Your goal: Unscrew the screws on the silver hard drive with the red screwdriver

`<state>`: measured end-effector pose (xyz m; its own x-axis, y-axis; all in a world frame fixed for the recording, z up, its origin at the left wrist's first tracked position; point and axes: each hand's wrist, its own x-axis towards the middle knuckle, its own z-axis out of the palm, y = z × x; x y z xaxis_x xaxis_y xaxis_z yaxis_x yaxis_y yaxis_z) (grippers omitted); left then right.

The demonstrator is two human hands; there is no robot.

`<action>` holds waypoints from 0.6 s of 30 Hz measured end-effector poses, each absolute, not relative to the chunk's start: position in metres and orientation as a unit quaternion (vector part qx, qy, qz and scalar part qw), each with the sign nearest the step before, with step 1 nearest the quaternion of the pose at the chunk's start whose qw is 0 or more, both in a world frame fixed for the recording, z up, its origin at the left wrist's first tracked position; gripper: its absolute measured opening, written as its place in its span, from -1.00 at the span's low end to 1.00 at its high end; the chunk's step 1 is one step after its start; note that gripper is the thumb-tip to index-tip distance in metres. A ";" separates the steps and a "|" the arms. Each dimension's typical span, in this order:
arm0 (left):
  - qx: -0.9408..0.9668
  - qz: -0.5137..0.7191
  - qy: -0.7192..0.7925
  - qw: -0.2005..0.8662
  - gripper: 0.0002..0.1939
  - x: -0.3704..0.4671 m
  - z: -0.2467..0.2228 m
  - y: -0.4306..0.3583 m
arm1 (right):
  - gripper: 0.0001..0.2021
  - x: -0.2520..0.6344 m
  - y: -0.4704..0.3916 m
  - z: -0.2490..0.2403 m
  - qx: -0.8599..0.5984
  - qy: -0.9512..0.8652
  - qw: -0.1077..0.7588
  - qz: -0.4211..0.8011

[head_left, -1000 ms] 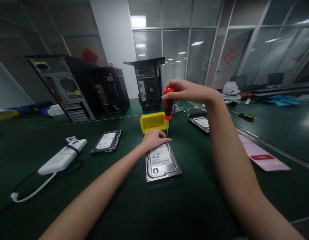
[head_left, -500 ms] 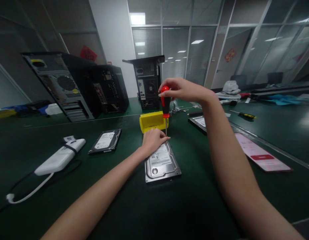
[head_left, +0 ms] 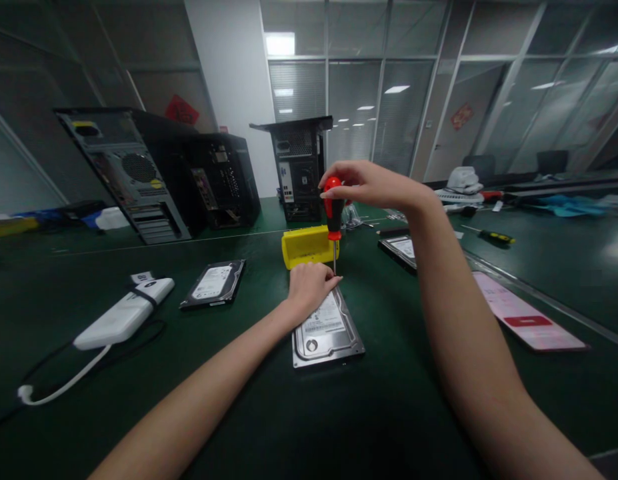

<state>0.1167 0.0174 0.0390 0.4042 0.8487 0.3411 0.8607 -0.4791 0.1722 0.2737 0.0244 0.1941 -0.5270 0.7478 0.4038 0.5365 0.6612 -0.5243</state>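
Note:
A silver hard drive (head_left: 329, 343) with a white label lies flat on the green table in the middle. My left hand (head_left: 310, 287) rests on its far end, thumb and fingers pinched round the screwdriver's shaft near the tip. My right hand (head_left: 356, 183) holds the red and black handle of the upright screwdriver (head_left: 333, 212) from above. The tip is at the drive's far right corner, hidden by my left fingertips. Right behind the drive stands a yellow holder (head_left: 309, 246).
Computer cases (head_left: 133, 173) stand at the back left, another (head_left: 299, 170) behind the holder. Hard drives lie left (head_left: 213, 283) and right (head_left: 403, 248). A white power strip (head_left: 123, 313), a pink sheet-like item (head_left: 529, 317) and a second screwdriver (head_left: 496, 237) lie farther out.
The whole view has shifted slightly, so everything sits a little lower and to the right. Both hands keep their places on the screwdriver and drive.

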 end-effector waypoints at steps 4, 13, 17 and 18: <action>-0.837 -0.190 -0.513 0.025 -0.73 0.118 0.040 0.016 | -0.74 0.276 0.025 0.194 -0.376 -0.858 0.310 0.162; -0.839 -0.193 -0.508 0.028 -0.70 0.118 0.040 0.015 | -0.74 0.279 0.025 0.195 -0.385 -0.851 0.316 0.169; -0.835 -0.202 -0.511 0.006 -0.70 0.116 0.038 0.017 | -0.74 0.281 0.028 0.195 -0.392 -0.857 0.298 0.153; -0.834 -0.204 -0.512 0.001 -0.70 0.116 0.038 0.018 | -0.74 0.282 0.029 0.195 -0.393 -0.858 0.295 0.152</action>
<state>0.1160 0.0181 0.0378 0.3914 0.8543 0.3420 0.8554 -0.4748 0.2068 0.2820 0.0290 0.1947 -0.5175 0.7632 0.3869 0.5837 0.6455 -0.4925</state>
